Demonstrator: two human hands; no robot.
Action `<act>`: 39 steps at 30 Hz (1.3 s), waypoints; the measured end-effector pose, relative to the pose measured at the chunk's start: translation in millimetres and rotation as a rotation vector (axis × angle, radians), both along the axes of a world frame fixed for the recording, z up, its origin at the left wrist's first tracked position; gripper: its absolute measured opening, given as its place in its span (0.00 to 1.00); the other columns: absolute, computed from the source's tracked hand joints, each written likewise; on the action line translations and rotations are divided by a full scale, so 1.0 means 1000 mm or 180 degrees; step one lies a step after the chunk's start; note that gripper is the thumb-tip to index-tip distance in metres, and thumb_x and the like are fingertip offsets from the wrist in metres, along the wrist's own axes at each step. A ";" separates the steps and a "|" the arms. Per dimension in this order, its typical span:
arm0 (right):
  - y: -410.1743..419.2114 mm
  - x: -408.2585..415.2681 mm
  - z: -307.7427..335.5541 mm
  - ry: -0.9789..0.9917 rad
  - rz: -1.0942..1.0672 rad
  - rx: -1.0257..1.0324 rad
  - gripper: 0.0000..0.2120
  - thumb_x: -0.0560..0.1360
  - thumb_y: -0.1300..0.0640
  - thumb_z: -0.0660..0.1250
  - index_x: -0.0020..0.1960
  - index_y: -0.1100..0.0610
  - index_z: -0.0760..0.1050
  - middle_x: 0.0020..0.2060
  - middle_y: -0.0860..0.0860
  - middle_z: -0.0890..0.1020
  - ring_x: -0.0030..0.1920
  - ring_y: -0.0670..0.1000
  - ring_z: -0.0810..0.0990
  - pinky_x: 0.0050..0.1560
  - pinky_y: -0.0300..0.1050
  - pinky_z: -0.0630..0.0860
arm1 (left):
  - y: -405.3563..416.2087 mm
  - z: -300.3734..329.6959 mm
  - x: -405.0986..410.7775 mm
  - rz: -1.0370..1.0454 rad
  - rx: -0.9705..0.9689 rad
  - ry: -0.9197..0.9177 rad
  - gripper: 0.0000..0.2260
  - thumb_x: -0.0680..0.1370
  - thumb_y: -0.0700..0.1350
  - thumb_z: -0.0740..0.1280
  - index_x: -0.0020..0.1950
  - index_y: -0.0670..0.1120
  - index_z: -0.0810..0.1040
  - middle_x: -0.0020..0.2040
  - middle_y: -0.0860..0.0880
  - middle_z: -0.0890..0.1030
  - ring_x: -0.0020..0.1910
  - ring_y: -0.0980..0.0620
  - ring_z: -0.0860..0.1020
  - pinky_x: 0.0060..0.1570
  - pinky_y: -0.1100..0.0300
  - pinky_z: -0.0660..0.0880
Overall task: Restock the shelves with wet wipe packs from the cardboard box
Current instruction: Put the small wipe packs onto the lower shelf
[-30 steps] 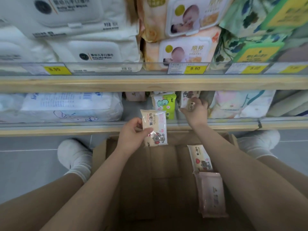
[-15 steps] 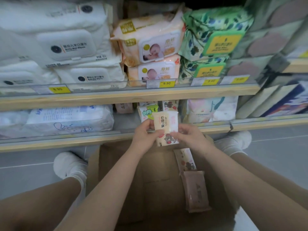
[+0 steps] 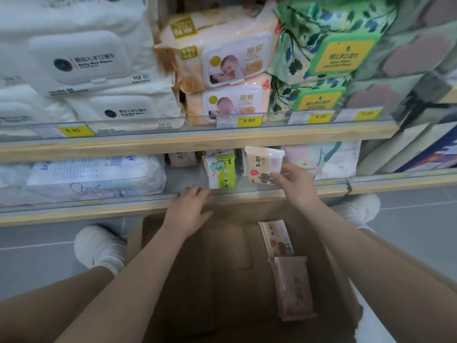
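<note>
The cardboard box (image 3: 178, 280) stands on the floor before the lower shelf (image 3: 385, 185), with two wipe packs (image 3: 277, 240) lying end to end along its right side. Above the box's far edge, a held pack (image 3: 263, 167) stands at the lower shelf's front, just right of a standing pack (image 3: 220, 171); the upper shelf (image 3: 173, 142) carries stacked packs.

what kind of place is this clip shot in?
Most likely a retail shop aisle. Yellow price tags line the upper shelf rail, stacked wet wipe packs face outward, and a cardboard box of stock sits on the tiled floor.
</note>
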State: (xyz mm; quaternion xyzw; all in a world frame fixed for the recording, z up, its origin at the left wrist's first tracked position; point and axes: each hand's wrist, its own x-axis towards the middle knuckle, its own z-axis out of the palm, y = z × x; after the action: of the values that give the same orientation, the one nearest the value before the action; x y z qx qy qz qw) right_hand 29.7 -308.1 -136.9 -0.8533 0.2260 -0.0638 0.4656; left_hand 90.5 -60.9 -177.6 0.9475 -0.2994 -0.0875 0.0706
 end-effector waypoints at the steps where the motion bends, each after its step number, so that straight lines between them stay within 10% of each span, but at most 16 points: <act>1: -0.001 0.008 -0.007 0.0029 0.0004 -0.0041 0.07 0.76 0.61 0.66 0.49 0.65 0.78 0.44 0.63 0.82 0.46 0.62 0.80 0.50 0.57 0.77 | 0.001 -0.006 0.002 -0.0013 0.0108 0.0044 0.21 0.76 0.54 0.64 0.67 0.51 0.67 0.65 0.49 0.70 0.64 0.47 0.70 0.62 0.51 0.68; 7: -0.003 0.054 -0.049 0.0467 -0.0255 -0.0229 0.13 0.77 0.61 0.63 0.48 0.73 0.74 0.41 0.68 0.79 0.38 0.60 0.75 0.38 0.46 0.67 | 0.008 -0.038 0.005 -0.0064 0.0213 -0.0146 0.14 0.79 0.51 0.61 0.63 0.49 0.72 0.60 0.47 0.78 0.59 0.45 0.75 0.56 0.51 0.72; 14: 0.005 0.079 -0.076 0.0887 -0.0856 -0.0020 0.14 0.80 0.61 0.57 0.62 0.63 0.74 0.58 0.59 0.79 0.59 0.58 0.76 0.52 0.41 0.69 | 0.011 -0.048 0.009 -0.0219 -0.0027 -0.0526 0.10 0.69 0.47 0.74 0.47 0.47 0.79 0.40 0.46 0.81 0.40 0.43 0.80 0.35 0.53 0.77; 21: 0.013 0.061 -0.059 0.0821 -0.0508 -0.0139 0.09 0.80 0.60 0.56 0.51 0.65 0.71 0.45 0.61 0.77 0.44 0.58 0.73 0.40 0.44 0.65 | 0.011 -0.047 0.008 -0.0120 0.0030 -0.0315 0.09 0.75 0.49 0.67 0.53 0.47 0.77 0.47 0.46 0.81 0.48 0.43 0.79 0.44 0.52 0.75; 27: 0.005 0.003 -0.017 0.0573 -0.0229 -0.0015 0.15 0.79 0.57 0.61 0.64 0.61 0.71 0.61 0.56 0.77 0.62 0.55 0.74 0.54 0.39 0.67 | -0.002 -0.025 0.002 0.0135 0.0293 0.0213 0.15 0.79 0.52 0.58 0.64 0.50 0.70 0.62 0.48 0.75 0.62 0.46 0.72 0.59 0.51 0.70; 39: -0.026 -0.163 -0.051 0.0769 -0.0769 -0.0348 0.11 0.79 0.56 0.61 0.59 0.57 0.74 0.54 0.54 0.78 0.57 0.53 0.76 0.57 0.44 0.70 | -0.082 -0.008 -0.092 -0.0113 -0.1082 0.1057 0.10 0.76 0.47 0.64 0.57 0.52 0.74 0.54 0.53 0.77 0.54 0.51 0.77 0.49 0.55 0.74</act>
State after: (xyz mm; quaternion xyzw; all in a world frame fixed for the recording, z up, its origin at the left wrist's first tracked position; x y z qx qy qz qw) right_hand -133.3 -333.9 -188.0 -0.8454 0.3774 -0.0285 0.3769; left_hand -1.1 -142.4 -185.7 0.8891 -0.3107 -0.1918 0.2759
